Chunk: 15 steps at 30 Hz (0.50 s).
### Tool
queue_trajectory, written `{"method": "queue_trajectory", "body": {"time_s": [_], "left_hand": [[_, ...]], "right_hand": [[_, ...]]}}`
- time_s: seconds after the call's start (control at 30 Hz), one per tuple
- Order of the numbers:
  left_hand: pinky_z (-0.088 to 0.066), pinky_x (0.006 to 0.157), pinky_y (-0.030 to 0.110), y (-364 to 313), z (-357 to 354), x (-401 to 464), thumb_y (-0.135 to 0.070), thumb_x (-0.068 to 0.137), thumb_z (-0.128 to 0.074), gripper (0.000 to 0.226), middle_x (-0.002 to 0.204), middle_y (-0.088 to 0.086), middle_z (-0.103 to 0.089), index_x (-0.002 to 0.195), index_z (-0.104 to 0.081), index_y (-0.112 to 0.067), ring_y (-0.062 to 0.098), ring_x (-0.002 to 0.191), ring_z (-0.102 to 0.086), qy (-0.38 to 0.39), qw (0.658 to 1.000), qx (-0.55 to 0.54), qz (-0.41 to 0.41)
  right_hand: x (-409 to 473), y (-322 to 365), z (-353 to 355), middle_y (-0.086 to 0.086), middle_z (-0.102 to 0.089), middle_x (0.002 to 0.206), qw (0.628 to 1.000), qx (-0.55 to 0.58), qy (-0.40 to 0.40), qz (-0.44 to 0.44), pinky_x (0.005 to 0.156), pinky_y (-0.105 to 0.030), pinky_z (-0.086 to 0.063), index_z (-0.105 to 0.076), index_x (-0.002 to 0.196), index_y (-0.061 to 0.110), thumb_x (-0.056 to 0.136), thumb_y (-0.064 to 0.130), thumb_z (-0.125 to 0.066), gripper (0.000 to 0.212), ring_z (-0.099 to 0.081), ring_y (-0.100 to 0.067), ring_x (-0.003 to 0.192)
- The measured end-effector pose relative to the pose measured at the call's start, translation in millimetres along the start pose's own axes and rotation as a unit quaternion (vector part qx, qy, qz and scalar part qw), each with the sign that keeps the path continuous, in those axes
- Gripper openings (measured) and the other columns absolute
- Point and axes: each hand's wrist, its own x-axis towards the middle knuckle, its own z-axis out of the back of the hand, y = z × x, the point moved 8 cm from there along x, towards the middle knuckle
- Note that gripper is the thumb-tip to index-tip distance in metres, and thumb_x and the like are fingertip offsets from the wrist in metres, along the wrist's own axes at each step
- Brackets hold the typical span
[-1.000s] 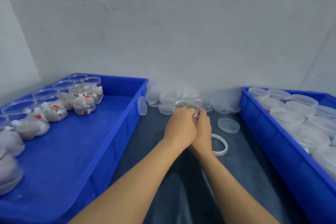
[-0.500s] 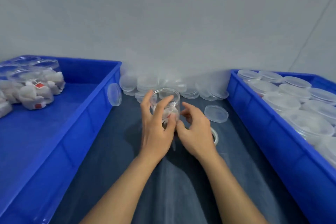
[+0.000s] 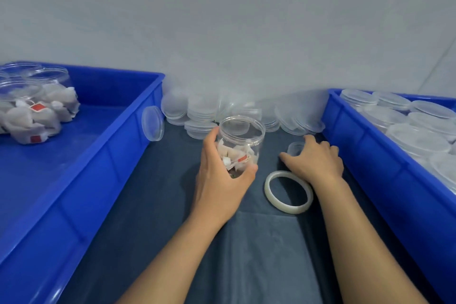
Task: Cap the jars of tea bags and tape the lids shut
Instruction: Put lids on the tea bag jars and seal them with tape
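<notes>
Clear round plastic jar (image 3: 241,142), partly filled with white tea bags bearing small red tags, stands uncapped near the middle of the dark blue-grey cloth-covered surface (image 3: 158,205), held upright by the left hand (image 3: 222,180), whose thumb and fingers curl round its lower wall from the near side. The right hand (image 3: 314,159) lies just to the right of the jar, palm down, its fingers arched over a clear round plastic lid (image 3: 294,148) that rests on the surface; the fingertips touch the lid's rim, though whether they actually pinch it I cannot tell. Just in front of that hand, touching the wrist, lies a translucent white ring of tape (image 3: 288,191), flat on the cloth. Behind the jar, against the grey wall (image 3: 222,20), a heap of more clear plastic lids (image 3: 197,113) is piled, some flat and some tilted. One further clear lid (image 3: 153,123) leans on edge against the outer wall of the large blue plastic crate (image 3: 74,180) on the left. Inside that crate, at its far left corner, stand several open clear jars of tea bags (image 3: 34,106), close together. A second blue plastic crate (image 3: 385,163) on the right holds rows of capped clear jars (image 3: 407,121), their lids packed side by side.
</notes>
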Motion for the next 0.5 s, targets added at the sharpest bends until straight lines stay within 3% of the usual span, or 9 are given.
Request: {"method": "queue_trajectory", "body": {"time_s": [0.1, 0.23, 0.3, 0.37, 0.43, 0.5], "left_hand": [[-0.047, 0.091, 0.018, 1.0, -0.6, 0.5, -0.041, 0.077, -0.088, 0.093, 0.142, -0.016, -0.053, 0.14, -0.022, -0.06, 0.008, 0.128, -0.057, -0.008, 1.0, 0.0, -0.008], [-0.053, 0.096, 0.033, -1.5, 0.2, 0.9, -0.041, 0.076, -0.09, 0.094, 0.138, -0.015, -0.056, 0.141, -0.023, -0.059, 0.009, 0.123, -0.061, -0.014, 1.0, 0.009, -0.013], [-0.054, 0.094, 0.032, -1.6, -0.1, 1.0, -0.041, 0.076, -0.09, 0.093, 0.137, -0.016, -0.058, 0.139, -0.025, -0.06, 0.005, 0.117, -0.064, -0.016, 1.0, 0.009, -0.013], [-0.053, 0.088, 0.028, -1.5, -0.5, 1.6, -0.044, 0.076, -0.09, 0.092, 0.135, -0.02, -0.059, 0.137, -0.024, -0.064, 0.0, 0.112, -0.064, -0.017, 1.0, 0.005, -0.007], [-0.051, 0.088, 0.028, -1.2, -0.5, 1.8, -0.047, 0.076, -0.09, 0.093, 0.135, -0.021, -0.058, 0.137, -0.023, -0.064, 0.0, 0.112, -0.064, -0.017, 1.0, 0.005, -0.003], [-0.051, 0.088, 0.026, -1.1, -0.7, 1.5, -0.046, 0.076, -0.091, 0.093, 0.134, -0.02, -0.058, 0.139, -0.024, -0.062, 0.002, 0.113, -0.064, -0.017, 1.0, 0.006, -0.005]], "right_hand": [[5.3, 5.8, 7.5, -0.018, -0.052, 0.143, 1.0, 0.021, -0.007, 0.014, 0.099, -0.048, -0.045, -0.043, 0.148, 0.019, 0.084, 0.059, -0.064, 0.078, -0.043, -0.042, 0.134], [-1.7, 31.8, 32.2, -0.008, -0.057, 0.145, 0.982, 0.174, -0.002, 0.076, 0.102, -0.046, -0.047, -0.048, 0.15, 0.026, 0.084, 0.065, -0.061, 0.077, -0.049, -0.036, 0.135], [-12.7, 49.9, 49.3, 0.007, -0.06, 0.141, 0.948, 0.302, 0.013, 0.104, 0.1, -0.042, -0.046, -0.055, 0.143, 0.038, 0.082, 0.072, -0.057, 0.07, -0.053, -0.023, 0.131], [-22.9, 67.0, 64.7, 0.02, -0.064, 0.118, 0.907, 0.4, 0.023, 0.13, 0.095, -0.039, -0.047, -0.065, 0.12, 0.046, 0.079, 0.078, -0.052, 0.053, -0.057, -0.014, 0.115], [-33.6, 81.1, 78.4, 0.023, -0.063, 0.095, 0.881, 0.445, 0.02, 0.159, 0.086, -0.036, -0.045, -0.068, 0.102, 0.045, 0.079, 0.081, -0.049, 0.046, -0.058, -0.012, 0.098], [-42.8, 91.1, 88.7, 0.02, -0.065, 0.092, 0.867, 0.462, 0.003, 0.187, 0.08, -0.034, -0.047, -0.068, 0.103, 0.044, 0.079, 0.083, -0.05, 0.049, -0.063, -0.009, 0.092]]}}
